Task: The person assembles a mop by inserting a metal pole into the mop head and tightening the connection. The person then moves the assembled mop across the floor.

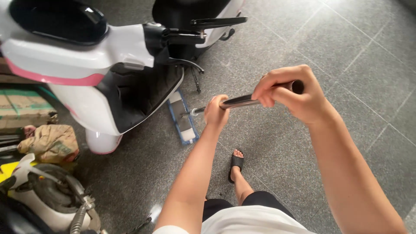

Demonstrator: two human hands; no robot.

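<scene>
Both my hands grip the metal handle [240,101] of a flat mop. My left hand [216,112] is closed around the pole lower down. My right hand [291,92] is wrapped around its black upper end. The mop's flat head [183,117], grey with blue edges, lies on the grey tiled floor [346,56], partly under the footboard of a white and pink scooter [86,65]. My foot in a black sandal [236,164] stands just behind the mop head.
The scooter's kickstand [195,78] reaches the floor beside the mop head. At left lie a crumpled brown bag [52,143], cardboard boxes [21,106] and part of another vehicle [47,195]. Open tiled floor stretches to the right.
</scene>
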